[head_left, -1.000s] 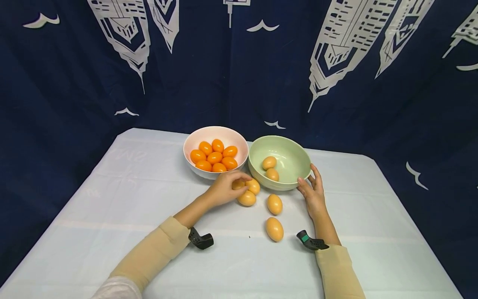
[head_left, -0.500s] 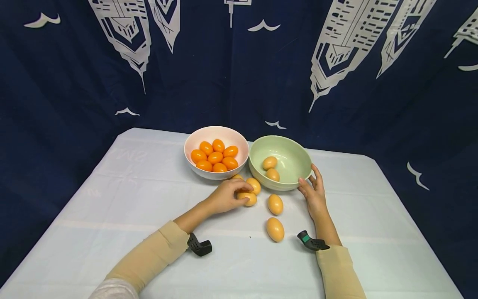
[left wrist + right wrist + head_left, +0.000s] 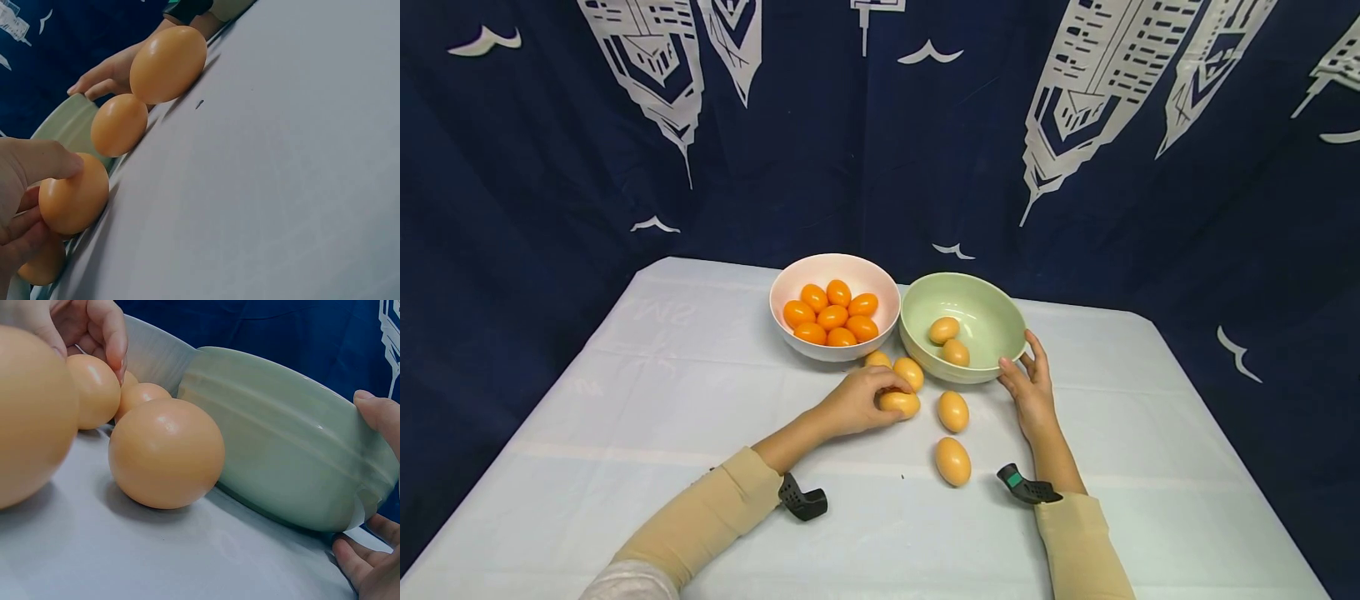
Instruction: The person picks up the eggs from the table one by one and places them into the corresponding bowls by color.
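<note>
My left hand [image 3: 856, 403] pinches a light-brown egg [image 3: 900, 405] between thumb and fingers, low over the table. In the left wrist view the thumb presses on top of this egg [image 3: 76, 199]. My right hand [image 3: 1032, 385] grips the right side of a green bowl [image 3: 925, 360], thumb at the rim and fingers lower on the outer wall, as the right wrist view shows. Two brown eggs [image 3: 950, 340] lie inside that bowl. Close beyond the left hand are two more, a brown egg [image 3: 908, 374] and a partly hidden egg [image 3: 877, 359].
Left of the green bowl, almost touching it, stands a pink-and-white bowl [image 3: 835, 353] with several orange eggs [image 3: 832, 317]. Between my arms, two loose brown eggs lie on the white-covered table [image 3: 880, 533]: a farther egg [image 3: 953, 412] and a nearer egg [image 3: 953, 462].
My left hand has come down and slightly nearer from the far eggs and taken hold of the nearest of that group. The two eggs inside the green bowl have shifted slightly right.
</note>
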Motion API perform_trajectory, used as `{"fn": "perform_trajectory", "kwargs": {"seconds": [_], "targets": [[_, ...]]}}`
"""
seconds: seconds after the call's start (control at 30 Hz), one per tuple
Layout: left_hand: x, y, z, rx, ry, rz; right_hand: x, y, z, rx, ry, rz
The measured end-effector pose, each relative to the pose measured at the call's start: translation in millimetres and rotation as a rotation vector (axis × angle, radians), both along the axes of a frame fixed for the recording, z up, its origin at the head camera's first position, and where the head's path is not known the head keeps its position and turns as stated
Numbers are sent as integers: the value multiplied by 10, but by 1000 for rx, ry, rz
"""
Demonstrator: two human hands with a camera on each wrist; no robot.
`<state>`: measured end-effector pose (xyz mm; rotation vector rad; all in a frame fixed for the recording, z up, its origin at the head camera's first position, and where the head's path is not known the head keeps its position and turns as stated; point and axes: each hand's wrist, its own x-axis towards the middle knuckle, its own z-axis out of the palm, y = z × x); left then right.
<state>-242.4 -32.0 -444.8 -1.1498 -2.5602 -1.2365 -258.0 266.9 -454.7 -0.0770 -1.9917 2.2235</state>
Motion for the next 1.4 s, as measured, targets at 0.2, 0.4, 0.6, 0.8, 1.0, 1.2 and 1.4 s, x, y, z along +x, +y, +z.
{"fn": "perform_trajectory", "kwargs": {"seconds": [0.2,0.4,0.6,0.8,1.0,1.2,1.4], "targets": [[22,3,-1,-18,-41,-2,5,-1,-3,-9,-4,-3],[29,-11,-3,-20,-55,-12,0,-2,0,2,-10,9],[14,-26,-20,-31,-105,-23,-4,-8,3,4,-5,10],[9,-42,-33,-49,-168,-54,-10,0,-15,9,0,6],[-2,-38,-57,-39,-177,-64,-3,11,-18,17,-5,6],[-11,-47,-69,-22,-203,-75,-2,9,-22,25,-11,-1],[-20,-52,-85,-13,-216,-73,-5,9,-17,25,-18,-5]]}}
